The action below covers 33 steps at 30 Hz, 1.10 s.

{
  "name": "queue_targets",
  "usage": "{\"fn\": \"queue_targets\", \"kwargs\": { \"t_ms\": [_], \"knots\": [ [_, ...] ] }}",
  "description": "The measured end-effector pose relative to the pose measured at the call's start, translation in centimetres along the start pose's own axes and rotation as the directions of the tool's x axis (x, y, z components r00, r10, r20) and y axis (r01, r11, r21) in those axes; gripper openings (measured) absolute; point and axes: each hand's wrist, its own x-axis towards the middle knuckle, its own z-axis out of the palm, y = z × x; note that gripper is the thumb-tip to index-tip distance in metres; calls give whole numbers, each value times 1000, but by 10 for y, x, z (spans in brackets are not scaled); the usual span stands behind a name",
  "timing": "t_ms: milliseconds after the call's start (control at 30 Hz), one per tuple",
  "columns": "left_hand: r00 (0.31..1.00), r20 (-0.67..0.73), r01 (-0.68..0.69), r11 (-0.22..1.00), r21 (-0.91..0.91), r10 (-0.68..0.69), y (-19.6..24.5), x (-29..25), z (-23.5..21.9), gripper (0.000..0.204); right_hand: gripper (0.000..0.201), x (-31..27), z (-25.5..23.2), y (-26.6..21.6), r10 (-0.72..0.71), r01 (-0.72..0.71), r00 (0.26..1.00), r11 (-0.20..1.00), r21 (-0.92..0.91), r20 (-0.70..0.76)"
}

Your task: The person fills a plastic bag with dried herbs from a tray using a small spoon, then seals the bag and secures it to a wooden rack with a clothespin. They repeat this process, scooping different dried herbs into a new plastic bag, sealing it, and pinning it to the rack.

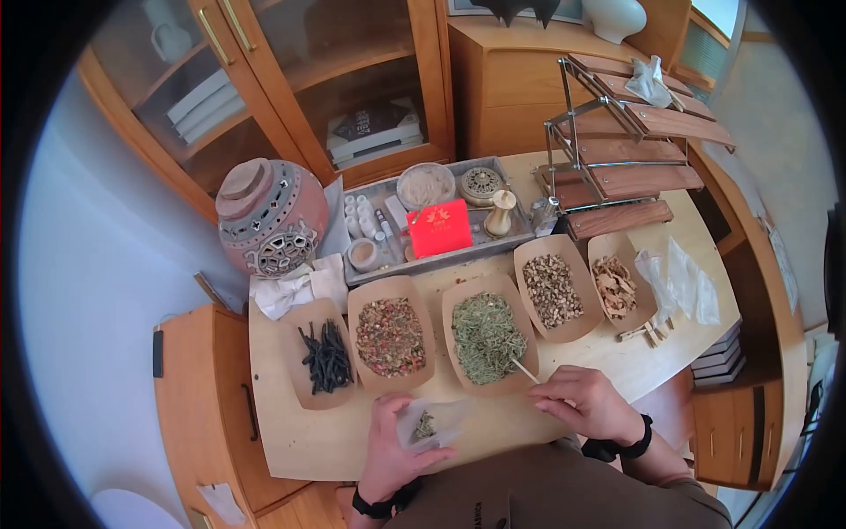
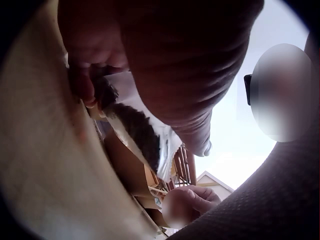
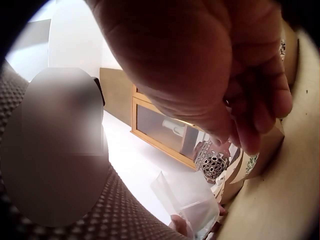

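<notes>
My left hand (image 1: 393, 451) holds a small translucent bag (image 1: 448, 418) between thumb and fingers at the table's front edge. A clump of dried green-brown herb (image 1: 425, 427) lies inside it. In the right wrist view the bag (image 3: 187, 192) shows its wide mouth. My right hand (image 1: 589, 407) pinches a thin pale stick-like handle (image 1: 526, 370). Its far end is buried in the shredded green herb (image 1: 485, 328) filling a brown paper tray (image 1: 523, 310), so the tip is hidden. The right hand (image 2: 187, 204) also appears beyond the bag in the left wrist view.
Other paper trays hold black twisted pieces (image 1: 327, 357), a reddish flower mix (image 1: 389, 337), brown chunks (image 1: 552, 291) and tan chips (image 1: 614, 286). Behind them stand a grey tray (image 1: 401, 268) with a red box (image 1: 440, 228), a patterned jar (image 1: 273, 216) and a tiered wooden rack (image 1: 630, 167). Clear bags (image 1: 692, 282) lie right.
</notes>
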Motion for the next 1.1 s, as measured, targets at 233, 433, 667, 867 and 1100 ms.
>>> {"fn": "queue_targets", "kwargs": {
  "t_ms": [233, 433, 667, 867, 1100],
  "knots": [
    [996, 44, -83, 995, 51, 81, 13, 5, -2, 102, 29, -20, 10, 6, 269, -271, 962, 902, 336, 55],
    [992, 70, -119, 970, 210, 106, 13, -1, 2, 99, 30, -18, 12, 1, 528, -482, 848, 724, 493, 53],
    [998, 30, -69, 888, 455, 62, 37, -8, -7, 97, 17, -14, 9, 9, 665, -591, 740, 577, 564, 96],
    [1000, -1, 29, 961, 273, -30, 23, -20, -2, 97, 26, -16, 10, 23, 595, -572, 781, 561, 599, 189],
    [994, -95, -31, 964, 266, 58, 25, -3, 14, 88, 33, -13, 15, 32, 628, -562, 765, 546, 622, 141]
  ]
}}
